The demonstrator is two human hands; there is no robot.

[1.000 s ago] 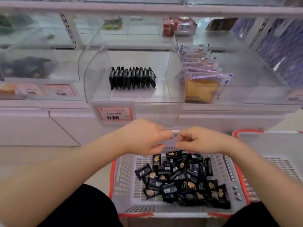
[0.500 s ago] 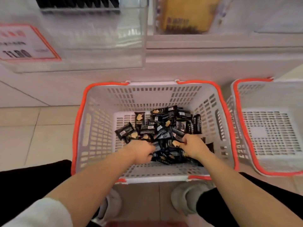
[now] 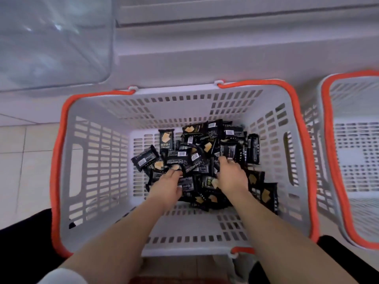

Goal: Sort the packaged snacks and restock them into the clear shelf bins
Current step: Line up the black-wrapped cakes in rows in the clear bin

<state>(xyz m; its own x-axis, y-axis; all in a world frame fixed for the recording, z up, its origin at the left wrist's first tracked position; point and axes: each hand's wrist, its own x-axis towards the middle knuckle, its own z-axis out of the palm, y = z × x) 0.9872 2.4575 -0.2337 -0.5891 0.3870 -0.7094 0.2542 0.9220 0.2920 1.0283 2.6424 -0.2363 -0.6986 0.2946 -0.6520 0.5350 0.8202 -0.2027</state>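
Observation:
A pile of several black snack packets (image 3: 203,152) with tan cracker pictures lies in a grey basket with an orange rim (image 3: 96,160) on the floor below me. Both my hands reach down into the pile. My left hand (image 3: 167,185) is on the pile's left side, its fingers curled round a packet near the middle. My right hand (image 3: 231,175) is beside it on the right, fingers curled down among the packets. What the fingertips hold is partly hidden by the hands. The underside of a clear shelf bin (image 3: 55,37) shows at the upper left.
A second grey basket with an orange rim (image 3: 352,160) stands to the right, with nothing seen inside. The white shelf base (image 3: 225,48) runs behind both baskets. Pale floor tiles (image 3: 24,160) lie to the left, and my dark trouser legs (image 3: 24,238) flank the basket.
My view has dropped from the shelf bins to the basket. Both hands went from the bin's front edge down into the packet pile and now dig deeper into it.

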